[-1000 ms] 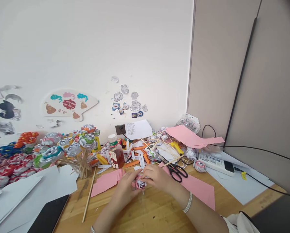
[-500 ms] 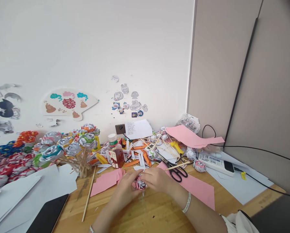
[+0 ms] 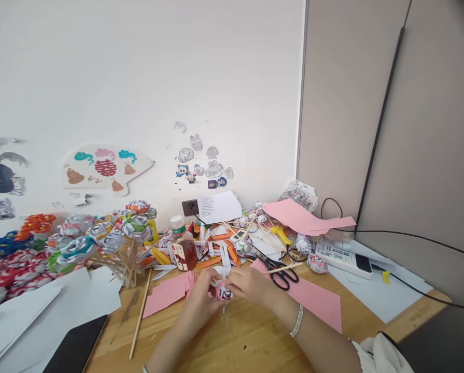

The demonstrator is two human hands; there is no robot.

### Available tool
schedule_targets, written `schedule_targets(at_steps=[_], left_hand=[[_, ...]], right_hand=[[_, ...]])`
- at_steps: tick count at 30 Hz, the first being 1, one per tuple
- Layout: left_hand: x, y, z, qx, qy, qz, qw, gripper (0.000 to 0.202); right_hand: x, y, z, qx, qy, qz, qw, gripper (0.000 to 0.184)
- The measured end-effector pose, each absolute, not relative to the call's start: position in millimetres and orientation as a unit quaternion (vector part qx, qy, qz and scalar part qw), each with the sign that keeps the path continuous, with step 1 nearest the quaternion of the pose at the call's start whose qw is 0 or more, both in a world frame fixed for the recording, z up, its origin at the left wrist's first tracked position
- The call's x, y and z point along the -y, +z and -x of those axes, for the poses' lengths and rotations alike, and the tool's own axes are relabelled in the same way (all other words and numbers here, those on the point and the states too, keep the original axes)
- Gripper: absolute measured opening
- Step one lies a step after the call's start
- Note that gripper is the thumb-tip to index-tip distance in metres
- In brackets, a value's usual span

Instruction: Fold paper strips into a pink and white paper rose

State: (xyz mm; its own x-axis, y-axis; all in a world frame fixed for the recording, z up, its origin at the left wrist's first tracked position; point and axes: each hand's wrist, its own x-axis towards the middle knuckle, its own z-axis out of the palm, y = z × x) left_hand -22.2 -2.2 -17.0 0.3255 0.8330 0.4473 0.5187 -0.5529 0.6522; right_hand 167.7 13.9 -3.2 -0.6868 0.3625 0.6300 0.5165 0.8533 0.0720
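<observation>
1. Paper flower [image 3: 226, 293], small and roundish, crumpled from layered pink and white folds with darker marks on its near face, held between both hands over the middle of the wooden table [image 3: 251, 339].
2. Left hand [image 3: 202, 294] curls around its left side, while the right hand [image 3: 248, 284] pinches it from the right; they nearly meet.
3. Below it shows a pale tip [image 3: 224, 310], perhaps a stem, though it is too blurred to be sure.
4. Left of the hands lie pink paper pieces [image 3: 167, 295], then a wooden stick [image 3: 140, 316] pointing towards the table's front edge.
5. On the right, black-handled scissors [image 3: 281, 277] overlap a pink sheet [image 3: 319, 305].
6. Towards the back edge stand a white-capped bottle [image 3: 184, 247] and scattered orange strips [image 3: 209, 262].
7. Near the front left corner, a black flat device [image 3: 78, 344] rests on white sheets [image 3: 66, 311].
</observation>
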Motion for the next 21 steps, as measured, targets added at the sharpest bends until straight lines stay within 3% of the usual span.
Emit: schedule_targets(at_steps=[10,17,21], left_hand=[[-5.3,-27.5,15.3,-0.450,0.441,-0.727,0.273,0.033],[-1.9,-29.6,12.1,-0.455,0.428,-0.746,0.232,0.051],[-1.4,-28.2,12.6,-0.464,0.439,-0.747,0.184,0.043]], right_hand=[[-19.0,-10.8,-167.4,0.874,-0.087,0.348,0.327,0.017],[-12.0,-3.4,-164.7,0.862,-0.058,0.372,0.340,0.011],[-8.7,-0.1,-163.2,0.845,-0.076,0.389,0.358,0.009]])
